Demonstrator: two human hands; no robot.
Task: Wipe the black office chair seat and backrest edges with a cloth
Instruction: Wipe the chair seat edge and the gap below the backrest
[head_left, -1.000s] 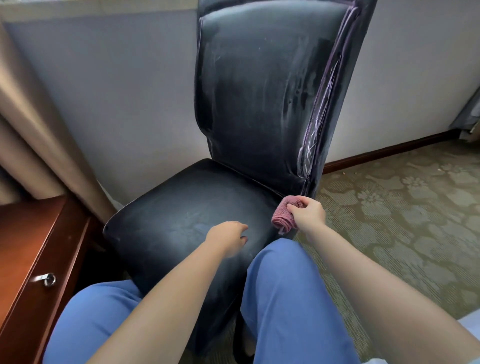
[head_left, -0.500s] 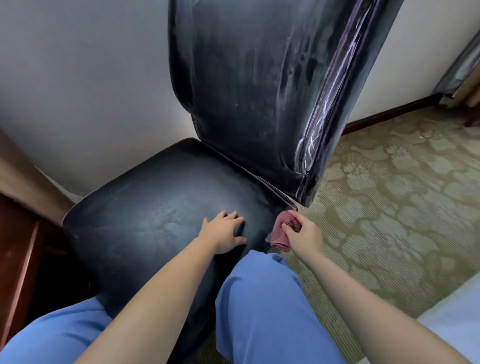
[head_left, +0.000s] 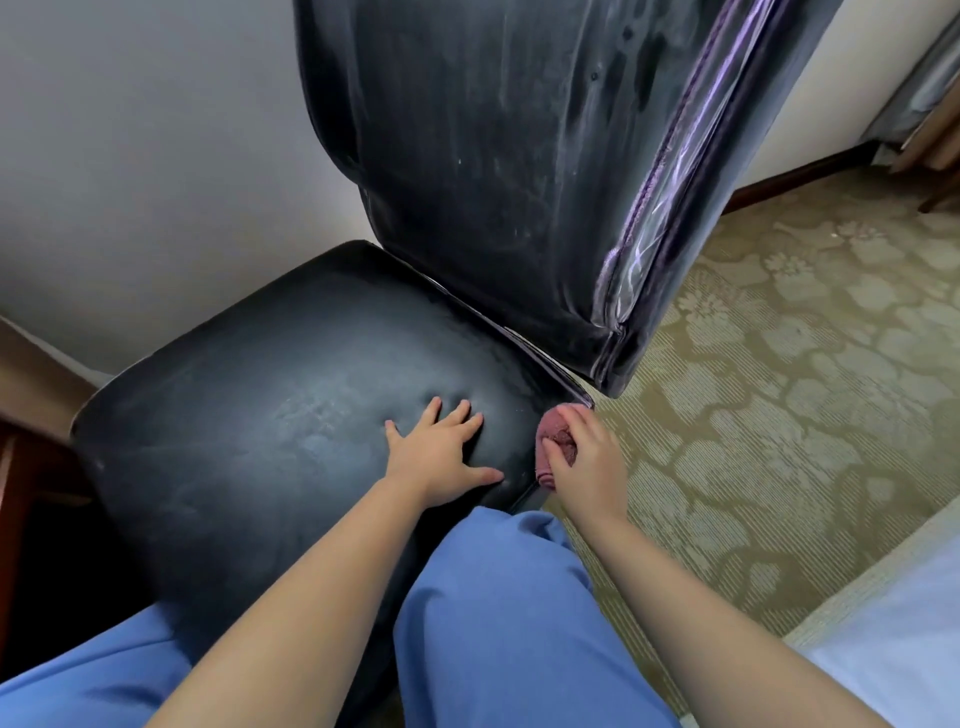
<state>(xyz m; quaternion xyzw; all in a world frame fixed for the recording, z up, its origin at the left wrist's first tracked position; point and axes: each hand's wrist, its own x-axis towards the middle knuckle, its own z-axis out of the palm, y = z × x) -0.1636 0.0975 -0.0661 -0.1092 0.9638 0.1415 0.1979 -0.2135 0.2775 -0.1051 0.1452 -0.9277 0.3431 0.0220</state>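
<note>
Head view: right hand (head_left: 589, 462) fingers clamp cloth (head_left: 553, 441); left hand (head_left: 441, 457) fingers splayed on seat (head_left: 234, 431).

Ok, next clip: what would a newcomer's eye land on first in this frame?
The tall black backrest fills the top centre, its right edge glossy with purple sheen. Below it, the left hand lies flat, fingers spread, on the black seat. Just right, the right hand grips a pink cloth at the seat's right edge.
</note>
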